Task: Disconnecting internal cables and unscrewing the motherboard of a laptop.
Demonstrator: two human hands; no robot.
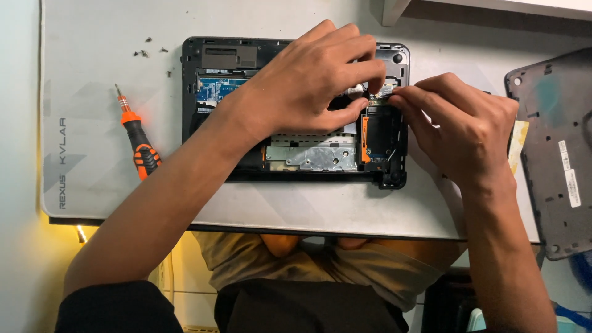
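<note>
An opened black laptop (296, 166) lies bottom-up on a grey desk mat (92, 123), its circuit board and metal shield showing. My left hand (308, 80) rests over its middle, thumb and fingertips pinched at a small part near the upper right corner. My right hand (459, 126) comes in from the right, its fingertips pinched on the same small component (382, 92). What exactly the fingers grip is too small to tell.
An orange-and-black screwdriver (139, 139) lies on the mat left of the laptop. Several loose screws (147, 53) sit at the mat's upper left. The removed black bottom cover (555, 154) lies at the right. My lap is below the desk edge.
</note>
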